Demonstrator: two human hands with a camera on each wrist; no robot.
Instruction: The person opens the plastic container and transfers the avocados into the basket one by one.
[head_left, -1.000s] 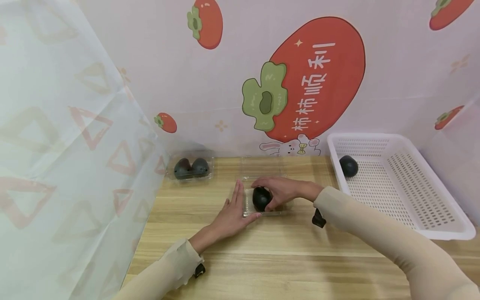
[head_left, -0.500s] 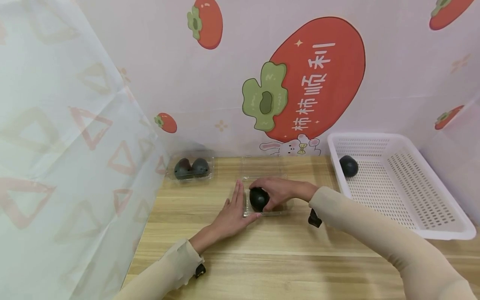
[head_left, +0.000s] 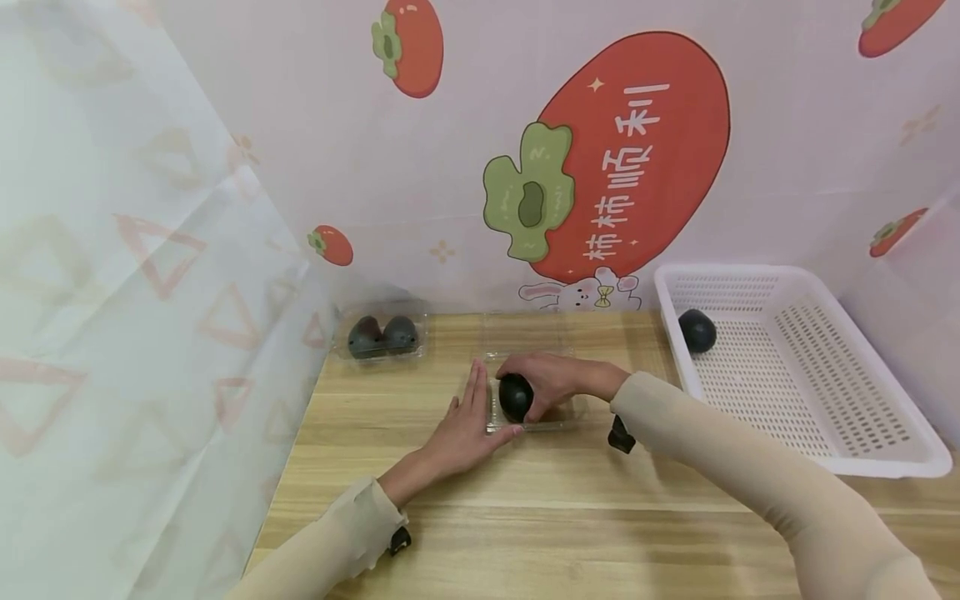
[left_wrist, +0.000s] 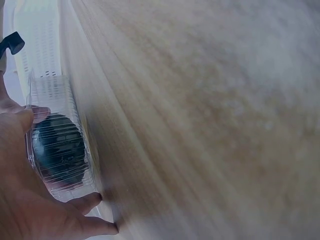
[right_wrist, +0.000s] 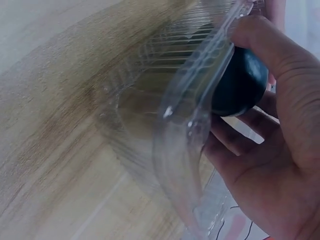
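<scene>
In the head view, a dark, egg-shaped avocado [head_left: 516, 397] sits in the left part of an open clear plastic clamshell box [head_left: 551, 423]. My right hand [head_left: 551, 382] grips it from the right, thumb in front and fingers behind. My left hand [head_left: 463, 429] rests against the box's left side, its fingers straight and its thumb along the front edge. The left wrist view shows the avocado [left_wrist: 60, 145] through the ribbed wall. From the right wrist, the thumb and fingers hold the avocado [right_wrist: 241, 82] over the box [right_wrist: 160, 115], whose near part holds nothing.
The box's raised lid [head_left: 525, 333] leans back toward the printed cloth backdrop. Another clear box [head_left: 420, 343] with two avocados [head_left: 384, 336] stands at the back left. On the right, a white perforated basket [head_left: 892, 467] holds one avocado [head_left: 697, 332] by its left wall.
My right hand has moved slightly left with the avocado, bringing it nearer the box's left wall. My left hand has stayed in place.
</scene>
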